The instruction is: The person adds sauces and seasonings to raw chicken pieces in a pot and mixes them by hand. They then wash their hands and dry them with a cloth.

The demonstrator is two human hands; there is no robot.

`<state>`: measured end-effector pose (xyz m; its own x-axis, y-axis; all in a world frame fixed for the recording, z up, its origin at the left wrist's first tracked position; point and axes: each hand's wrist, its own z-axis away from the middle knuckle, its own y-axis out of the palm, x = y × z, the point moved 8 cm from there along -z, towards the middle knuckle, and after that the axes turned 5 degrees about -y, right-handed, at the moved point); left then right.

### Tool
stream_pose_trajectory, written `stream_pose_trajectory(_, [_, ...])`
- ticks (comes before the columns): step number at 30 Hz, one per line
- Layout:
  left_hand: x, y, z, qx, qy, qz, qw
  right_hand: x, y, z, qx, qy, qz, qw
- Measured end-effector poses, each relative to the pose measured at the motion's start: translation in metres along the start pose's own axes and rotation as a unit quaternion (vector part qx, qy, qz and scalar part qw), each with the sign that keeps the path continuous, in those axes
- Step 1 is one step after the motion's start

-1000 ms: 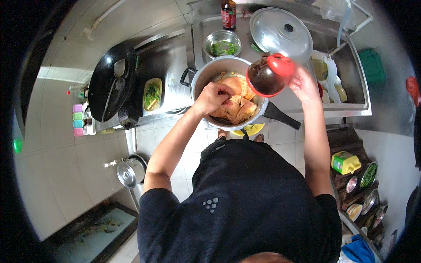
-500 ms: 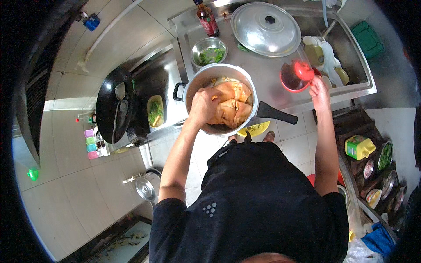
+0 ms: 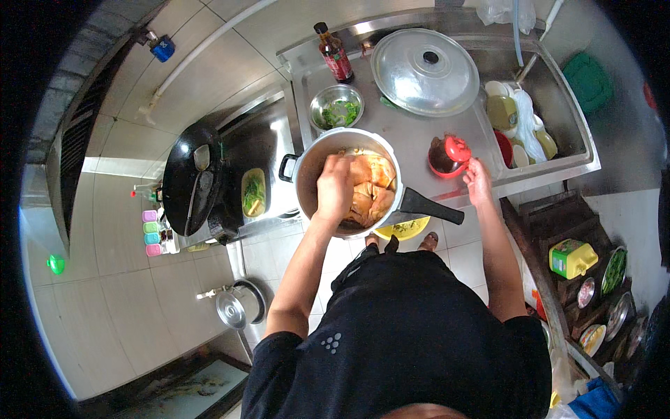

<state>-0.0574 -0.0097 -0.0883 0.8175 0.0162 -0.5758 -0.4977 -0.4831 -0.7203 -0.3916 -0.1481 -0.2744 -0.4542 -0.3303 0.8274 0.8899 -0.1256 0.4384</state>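
My left hand (image 3: 336, 187) reaches into a silvery pressure cooker pot (image 3: 307, 199) with a long black handle. Its fingers are curled down against large pieces of orange-brown meat (image 3: 375, 180), the fingertips partly hidden. To the right, my right hand (image 3: 478, 180) is closed at the edge of a small red container (image 3: 447, 164) with a red cap and dark contents, above the steel counter. Behind the pot sits a metal bowl (image 3: 322, 98) with green leaves. A dark sauce bottle (image 3: 336, 57) and a big domed lid (image 3: 398, 73) are farther back.
Left of the pot is a black wok (image 3: 183, 202) with a spatula, beside a dish of greens (image 3: 254, 183). The sink (image 3: 551, 77) at right holds stacked dishes. Below the pot is a yellow basin (image 3: 412, 229). A wooden rack (image 3: 541, 216) stands at right.
My right hand has brought the red container left, closer to the pot. My left hand remains in the pot on the meat. The whole view has shifted, with the counter lower in the picture.
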Motion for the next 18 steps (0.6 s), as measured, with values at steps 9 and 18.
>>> stream_pose_trajectory(9, [-0.021,-0.001,0.02,0.04,-0.053,-0.046,0.997,0.01,0.029,-0.006,0.054,-0.043,0.164,0.984])
stream_pose_trajectory(18, [0.02,0.05,0.056,0.272,-0.119,-0.263,0.918,0.027,0.053,-0.04,0.161,-0.128,0.469,0.859])
